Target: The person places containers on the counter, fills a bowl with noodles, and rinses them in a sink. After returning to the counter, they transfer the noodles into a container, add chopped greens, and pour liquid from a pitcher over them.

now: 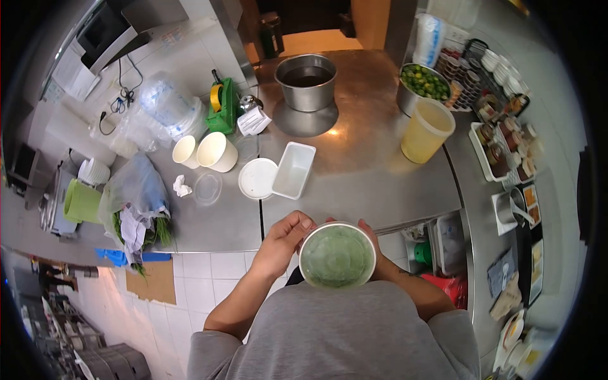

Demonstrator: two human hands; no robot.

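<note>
Close to my chest I hold a round tub (337, 256) with a white rim, its round face a cloudy green. My left hand (278, 244) grips the tub's left side, thumb up at the rim. On the opposite side, my right hand (375, 244) is closed around it, most of its fingers hidden behind the tub. Just beyond, on the steel counter, lie a white rectangular tray (294, 170) and a round white lid (257, 178), the tray's edge overlapping the lid.
Further back stand a steel pot (306, 82) with dark liquid, a yellowish plastic container (427, 132) and a bowl of green citrus fruit (424, 83). Two paper tubs (216, 152), a clear lid (208, 189) and a green tape dispenser (221, 106) are left. Bagged greens (140, 202) overhang the counter edge.
</note>
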